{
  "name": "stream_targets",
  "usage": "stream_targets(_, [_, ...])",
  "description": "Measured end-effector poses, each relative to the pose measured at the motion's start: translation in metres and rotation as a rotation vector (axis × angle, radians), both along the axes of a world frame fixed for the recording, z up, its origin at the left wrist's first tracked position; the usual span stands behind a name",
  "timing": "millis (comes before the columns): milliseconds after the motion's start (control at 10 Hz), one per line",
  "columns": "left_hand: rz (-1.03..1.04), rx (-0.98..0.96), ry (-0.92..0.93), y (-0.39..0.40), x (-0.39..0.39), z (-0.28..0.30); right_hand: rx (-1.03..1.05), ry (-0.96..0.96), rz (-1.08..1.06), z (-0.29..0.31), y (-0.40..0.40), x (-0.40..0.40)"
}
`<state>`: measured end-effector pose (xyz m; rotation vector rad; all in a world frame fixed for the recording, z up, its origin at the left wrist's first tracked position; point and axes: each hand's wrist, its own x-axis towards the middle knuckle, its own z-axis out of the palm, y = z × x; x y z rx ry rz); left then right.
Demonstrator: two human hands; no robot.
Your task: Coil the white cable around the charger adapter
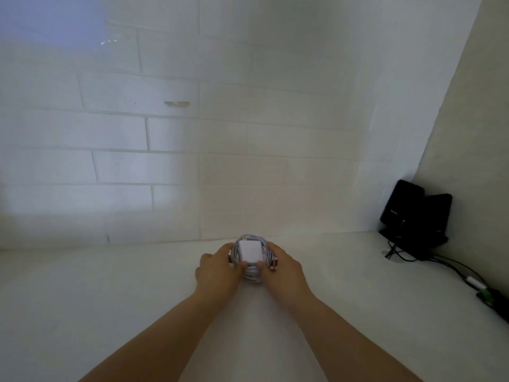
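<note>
Both hands (217, 271) (283, 268) clasp cable-wrapped adapter (249, 253); cable (252, 274) ends hidden.

Both bare forearms reach forward from the bottom edge and converge toward the middle. The left hand (217, 274) is cupped, palm turned inward, thumb pointing right and its fingers curled at the far side. The right hand (286, 271) mirrors it, palm inward, thumb pointing left, fingers curled. The two thumb tips lie near each other, not touching.
</note>
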<state>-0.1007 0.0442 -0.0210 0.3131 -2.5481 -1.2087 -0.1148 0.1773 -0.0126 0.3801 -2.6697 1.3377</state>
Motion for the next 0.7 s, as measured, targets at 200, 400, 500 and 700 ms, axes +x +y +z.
stream_targets(200, [0.047,-0.343,-0.124,-0.009,-0.015,-0.004,0.32,0.032,0.05,-0.017,-0.008,-0.027])
stream_targets(400, [-0.041,-0.598,-0.067,-0.011,-0.016,-0.011,0.568,0.069,0.032,-0.017,-0.008,-0.025])
stream_targets(500, [-0.085,-0.581,-0.19,-0.011,-0.011,-0.005,0.604,-0.013,0.053,-0.014,-0.007,-0.021])
stream_targets(700, [-0.201,-0.591,-0.024,-0.013,0.018,0.016,0.437,0.008,0.064,0.008,0.011,-0.003])
